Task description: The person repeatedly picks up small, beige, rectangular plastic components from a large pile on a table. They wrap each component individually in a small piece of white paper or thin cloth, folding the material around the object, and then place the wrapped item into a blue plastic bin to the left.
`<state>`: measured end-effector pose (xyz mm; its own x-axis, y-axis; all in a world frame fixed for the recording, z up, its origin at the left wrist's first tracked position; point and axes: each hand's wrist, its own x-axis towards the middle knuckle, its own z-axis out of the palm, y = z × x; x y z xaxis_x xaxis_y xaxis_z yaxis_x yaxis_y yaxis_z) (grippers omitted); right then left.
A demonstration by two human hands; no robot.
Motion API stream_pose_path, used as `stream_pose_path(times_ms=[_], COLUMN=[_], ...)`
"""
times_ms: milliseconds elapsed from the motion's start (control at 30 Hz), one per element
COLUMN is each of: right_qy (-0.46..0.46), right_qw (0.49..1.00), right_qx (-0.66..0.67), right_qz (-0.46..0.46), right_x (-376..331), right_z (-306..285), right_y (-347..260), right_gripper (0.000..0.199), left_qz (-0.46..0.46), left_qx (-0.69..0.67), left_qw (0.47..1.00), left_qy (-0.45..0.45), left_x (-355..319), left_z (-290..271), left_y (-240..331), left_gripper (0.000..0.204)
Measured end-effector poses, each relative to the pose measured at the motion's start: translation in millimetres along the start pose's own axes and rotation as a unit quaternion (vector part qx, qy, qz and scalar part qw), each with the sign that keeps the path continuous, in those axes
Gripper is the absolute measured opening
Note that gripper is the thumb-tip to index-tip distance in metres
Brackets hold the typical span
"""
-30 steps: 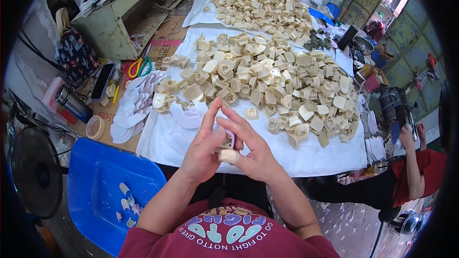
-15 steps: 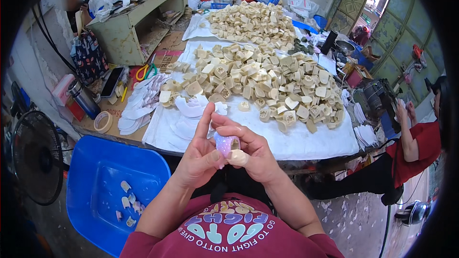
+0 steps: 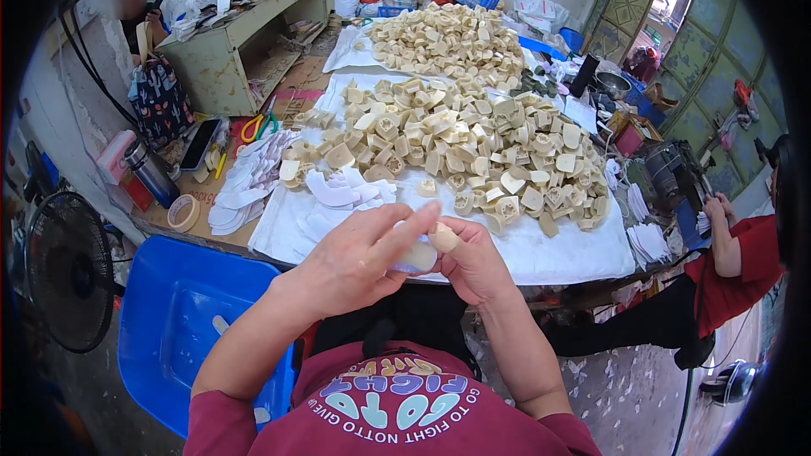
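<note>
Both hands meet in front of my chest around a small pastel pink-purple piece (image 3: 416,258) with a pale face; fingers hide most of it. My left hand (image 3: 351,262) covers it from the left and above, fingers bent over it. On the other side my right hand (image 3: 477,266) pinches it, its thumb tip wearing a beige covering. Just beyond my fingers lie white curved cut-outs (image 3: 342,190) on a white cloth (image 3: 557,263). Past those rises a large pile of cream, hollow, cup-like pieces (image 3: 473,148).
Below left sits a blue tub (image 3: 160,321), partly behind my left forearm. A black fan (image 3: 72,274) stands beside it. Scissors (image 3: 253,128), a tape roll (image 3: 182,213) and a steel flask (image 3: 150,173) occupy the table's left. At right, a person in red (image 3: 743,262) works by a machine.
My left hand has turned over, its back now showing, and covers more of the piece. The right hand has shifted slightly right and up. The person at right has lowered their hands.
</note>
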<state>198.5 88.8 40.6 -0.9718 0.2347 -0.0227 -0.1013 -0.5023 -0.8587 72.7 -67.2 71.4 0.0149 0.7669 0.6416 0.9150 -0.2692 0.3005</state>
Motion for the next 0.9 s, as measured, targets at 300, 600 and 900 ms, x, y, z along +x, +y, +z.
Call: stream_pose_path(times_ms=[300,600,900], right_qy=[-0.012,0.031,0.037], right_qw=[0.998,0.955,0.949], right_qx=[-0.065,-0.267,-0.288], right_qz=[0.017,-0.123,-0.124], right_x=[21,44,79], right_z=[-19,-33,-45], right_y=[-14,-10,-7], right_gripper=[0.028,0.022,0.026], left_qz=[0.066,-0.060,-0.174], left_qx=[0.046,-0.002,-0.037], left_qw=[0.996,0.998,0.978], left_qy=[-0.028,0.028,0.108], left_x=[9,16,17], left_z=[3,28,61], left_y=[-28,-73,-91], left_gripper=[0.080,0.057,0.046])
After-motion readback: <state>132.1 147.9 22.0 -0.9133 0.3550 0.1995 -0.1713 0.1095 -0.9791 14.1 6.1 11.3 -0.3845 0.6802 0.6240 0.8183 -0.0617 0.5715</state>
